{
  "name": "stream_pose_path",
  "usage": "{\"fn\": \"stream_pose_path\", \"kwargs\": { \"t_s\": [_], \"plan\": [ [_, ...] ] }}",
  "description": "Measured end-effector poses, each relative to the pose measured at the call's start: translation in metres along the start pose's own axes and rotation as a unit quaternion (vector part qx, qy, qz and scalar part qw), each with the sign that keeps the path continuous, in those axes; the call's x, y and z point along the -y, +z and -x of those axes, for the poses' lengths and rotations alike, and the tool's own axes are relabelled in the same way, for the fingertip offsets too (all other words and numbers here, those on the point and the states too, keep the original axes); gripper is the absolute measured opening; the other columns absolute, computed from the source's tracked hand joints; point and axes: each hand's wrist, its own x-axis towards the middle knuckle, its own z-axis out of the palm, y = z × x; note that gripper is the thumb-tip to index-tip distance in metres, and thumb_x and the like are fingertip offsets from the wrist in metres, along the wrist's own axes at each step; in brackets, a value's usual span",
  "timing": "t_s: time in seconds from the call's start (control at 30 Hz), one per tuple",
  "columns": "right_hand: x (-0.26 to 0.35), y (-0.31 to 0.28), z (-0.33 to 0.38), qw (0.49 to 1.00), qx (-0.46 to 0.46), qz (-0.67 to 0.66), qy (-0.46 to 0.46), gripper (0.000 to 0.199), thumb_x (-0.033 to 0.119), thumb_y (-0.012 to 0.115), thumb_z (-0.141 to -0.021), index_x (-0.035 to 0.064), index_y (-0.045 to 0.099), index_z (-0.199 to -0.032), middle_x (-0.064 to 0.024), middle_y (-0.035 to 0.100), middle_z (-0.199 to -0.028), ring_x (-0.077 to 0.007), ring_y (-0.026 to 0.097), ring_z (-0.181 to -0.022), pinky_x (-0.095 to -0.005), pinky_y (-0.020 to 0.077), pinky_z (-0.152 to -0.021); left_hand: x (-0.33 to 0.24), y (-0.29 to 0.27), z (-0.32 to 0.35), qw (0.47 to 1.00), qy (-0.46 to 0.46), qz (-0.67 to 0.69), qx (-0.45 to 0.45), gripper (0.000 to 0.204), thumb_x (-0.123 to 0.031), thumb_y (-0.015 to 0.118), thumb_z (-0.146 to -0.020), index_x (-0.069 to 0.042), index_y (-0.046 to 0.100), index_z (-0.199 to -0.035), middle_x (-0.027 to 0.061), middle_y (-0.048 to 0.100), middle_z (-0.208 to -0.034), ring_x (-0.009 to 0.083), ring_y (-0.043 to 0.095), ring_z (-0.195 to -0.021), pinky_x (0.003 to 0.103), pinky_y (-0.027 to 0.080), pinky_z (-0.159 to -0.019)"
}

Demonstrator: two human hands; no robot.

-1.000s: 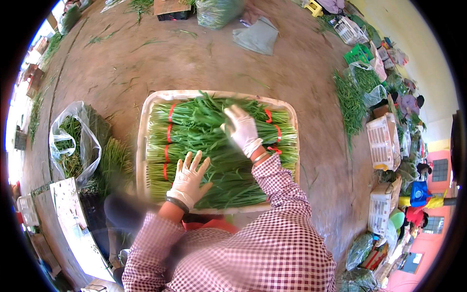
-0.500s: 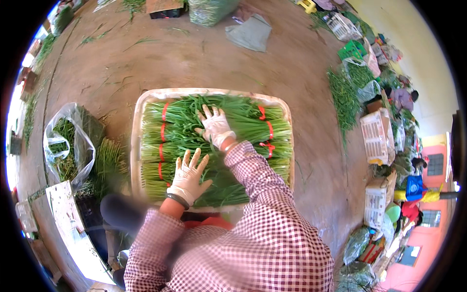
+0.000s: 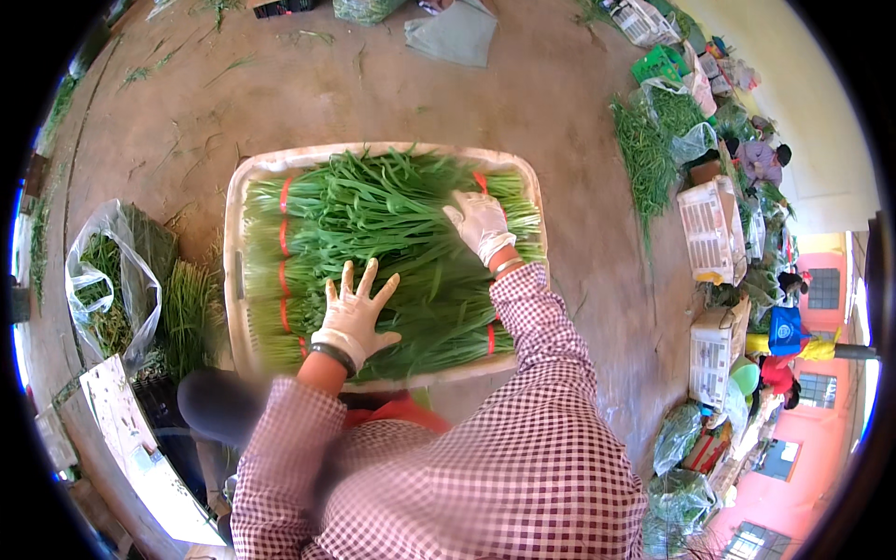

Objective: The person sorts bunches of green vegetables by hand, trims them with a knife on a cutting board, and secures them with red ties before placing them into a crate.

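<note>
A pale plastic crate (image 3: 239, 308) in front of me is filled with tied bundles of garlic chives (image 3: 373, 201). Red bands circle the bundles near their pale stem ends, at both the left and right sides, with green leaves meeting in the middle. My left hand (image 3: 353, 322), in a thin whitish glove, lies spread over the leaves at the near left. My right hand (image 3: 481, 227), gloved likewise, is at the right side beside a red band (image 3: 481, 181). Its fingers curl down around a bundle there; the fingertips are partly hidden among leaves.
Left of the crate stand a clear plastic bag (image 3: 112, 280) of greens and loose stalks (image 3: 187, 313). Along the right are heaped greens (image 3: 644, 159), white crates (image 3: 714, 229) and other people (image 3: 761, 161). A grey cloth (image 3: 453, 33) lies on the floor beyond.
My right hand has moved from the middle leaves to the bundles' right end, and its fingers have curled. My left hand stays spread on the leaves. The whole view has shifted slightly.
</note>
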Motion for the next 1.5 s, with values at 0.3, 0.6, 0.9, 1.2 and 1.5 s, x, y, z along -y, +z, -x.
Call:
{"fn": "stream_pose_path", "kwargs": {
  "t_s": [0.3, 0.6, 0.9, 1.2, 1.5],
  "plan": [
    [0.019, 0.017, 0.022, 0.999, -0.029, 0.029, 0.016, 0.042, 0.045, 0.057, -0.09, 0.0061, 0.063, -0.104, -0.0122, 0.063, -0.096, -0.0308, 0.058, -0.093, -0.0448, 0.0434, -0.086, 0.002, 0.04, -0.008, 0.996, -0.01, -0.007, 0.086, 0.105, -0.064, 0.071, -0.073, -0.03, 0.017, -0.156, 0.0161, 0.011, -0.162, 0.0464, 0.02, -0.144, 0.064, 0.025, -0.112],
    [0.022, 0.038, 0.035, 0.996, -0.08, 0.033, 0.021, 0.061, 0.042, 0.061, -0.087, 0.0063, 0.049, -0.135, -0.0099, 0.054, -0.13, -0.0312, 0.045, -0.123, -0.049, 0.0303, -0.109, 0.012, 0.055, -0.008, 0.998, -0.006, 0.007, 0.06, 0.092, -0.054, 0.07, -0.08, -0.033, 0.02, -0.155, 0.0129, 0.015, -0.161, 0.0448, 0.021, -0.144, 0.066, 0.027, -0.109],
    [0.025, 0.036, 0.029, 0.998, -0.05, 0.03, 0.035, 0.06, 0.039, 0.058, -0.09, 0.0055, 0.048, -0.138, -0.0129, 0.054, -0.132, -0.0305, 0.045, -0.126, -0.0486, 0.0293, -0.109, 0.026, 0.059, -0.01, 0.998, 0.011, 0.012, 0.057, 0.091, -0.057, 0.067, -0.082, -0.035, 0.018, -0.155, 0.0103, 0.014, -0.162, 0.0401, 0.02, -0.145, 0.064, 0.03, -0.108],
    [0.144, 0.014, -0.041, 0.996, 0.015, -0.07, -0.054, 0.071, 0.047, 0.048, -0.097, 0.0152, 0.024, -0.155, -0.0214, 0.03, -0.156, -0.0425, 0.029, -0.142, -0.051, 0.0225, -0.115, 0.035, 0.067, 0.0, 0.999, 0.03, 0.009, 0.039, 0.093, -0.062, 0.063, -0.082, -0.038, 0.012, -0.155, 0.0086, 0.012, -0.163, 0.0387, 0.016, -0.148, 0.066, 0.029, -0.109],
    [0.187, 0.036, -0.044, 0.992, 0.054, 0.051, -0.103, 0.071, 0.05, 0.053, -0.093, 0.017, 0.032, -0.152, -0.0144, 0.025, -0.159, -0.0453, 0.024, -0.143, -0.0579, 0.0229, -0.112, 0.062, 0.068, 0.041, 0.998, 0.043, 0.055, 0.002, 0.078, -0.052, 0.062, -0.088, -0.032, 0.025, -0.154, 0.0096, 0.022, -0.16, 0.0326, 0.022, -0.147, 0.062, 0.026, -0.113]
  ]
}}
